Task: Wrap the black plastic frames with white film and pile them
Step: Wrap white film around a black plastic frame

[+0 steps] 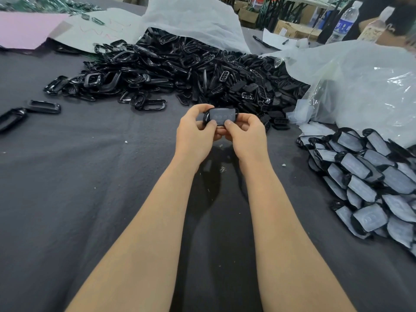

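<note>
A black plastic frame (221, 115) covered with white film is held up above the table's middle. My left hand (195, 136) grips its left end, thumb on the front. My right hand (245, 135) pinches its lower right edge, thumb pressed on the film. Behind them lies a big heap of bare black frames (171, 70). At the right edge sits a pile of film-wrapped frames (369, 181), overlapping in rows.
Dark grey cloth (90, 176) covers the table. Loose frames (44, 106) lie at the left. White plastic bags (360, 86) bulge at the back and right. A pink sheet (24, 28), water bottles (344, 21) and cardboard boxes stand beyond.
</note>
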`<state>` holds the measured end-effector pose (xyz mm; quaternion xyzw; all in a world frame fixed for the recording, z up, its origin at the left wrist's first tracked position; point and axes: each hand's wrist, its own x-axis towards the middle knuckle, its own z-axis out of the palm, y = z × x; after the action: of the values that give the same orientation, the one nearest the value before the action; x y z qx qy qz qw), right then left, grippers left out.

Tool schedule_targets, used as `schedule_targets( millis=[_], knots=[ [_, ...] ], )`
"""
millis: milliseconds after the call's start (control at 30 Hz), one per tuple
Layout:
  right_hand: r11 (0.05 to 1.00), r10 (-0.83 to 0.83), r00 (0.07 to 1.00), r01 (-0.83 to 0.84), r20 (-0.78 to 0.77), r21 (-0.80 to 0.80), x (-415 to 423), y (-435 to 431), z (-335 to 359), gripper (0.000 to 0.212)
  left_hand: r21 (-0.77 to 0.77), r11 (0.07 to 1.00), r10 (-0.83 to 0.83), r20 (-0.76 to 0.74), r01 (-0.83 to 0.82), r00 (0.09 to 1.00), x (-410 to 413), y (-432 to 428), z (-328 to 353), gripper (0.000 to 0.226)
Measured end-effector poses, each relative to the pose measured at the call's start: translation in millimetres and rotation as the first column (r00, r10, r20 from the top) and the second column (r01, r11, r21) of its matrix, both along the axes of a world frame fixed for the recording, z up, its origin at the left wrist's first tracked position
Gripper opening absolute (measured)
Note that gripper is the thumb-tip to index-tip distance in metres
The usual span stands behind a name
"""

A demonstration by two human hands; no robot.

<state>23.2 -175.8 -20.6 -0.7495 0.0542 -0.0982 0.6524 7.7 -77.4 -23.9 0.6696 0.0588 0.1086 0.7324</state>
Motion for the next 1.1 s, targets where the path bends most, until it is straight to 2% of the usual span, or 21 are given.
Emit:
schedule_targets(
  millis=[233, 467, 667, 933, 1100],
  knots=[
    [0.997, -0.001, 1.0, 0.003, -0.027, 0.083, 0, -2, 1, 0.011, -0.046, 0.999, -0.025, -0.025, 0.024, 0.999, 0, 0, 2, 0.032],
    [0.999, -0.037, 0.999, 0.038, 0.018, -0.037, 0, -2, -1, 0.008, 0.021, 1.0, -0.021, -0.022, 0.021, 1.0, -2, -1, 2, 0.026],
    [0.999, -0.001, 1.0, 0.0, -0.006, -0.047, -3, -1, 1, 0.011, 0.09, 0.996, 0.01, -0.021, -0.008, 1.0, -2, 0, 1, 0.029],
    [0.998, -0.055, 0.998, 0.055, 0.015, -0.03, -4, -7, 5, 0.003, 0.107, 0.994, -0.008, -0.029, 0.011, 1.0, -7, -2, 6, 0.033],
    [0.993, -0.106, 0.994, 0.106, 0.009, -0.06, -9, -22, 10, 0.002, 0.309, 0.95, 0.019, 0.071, -0.04, 0.997, -9, -19, 14, 0.004]
  ],
)
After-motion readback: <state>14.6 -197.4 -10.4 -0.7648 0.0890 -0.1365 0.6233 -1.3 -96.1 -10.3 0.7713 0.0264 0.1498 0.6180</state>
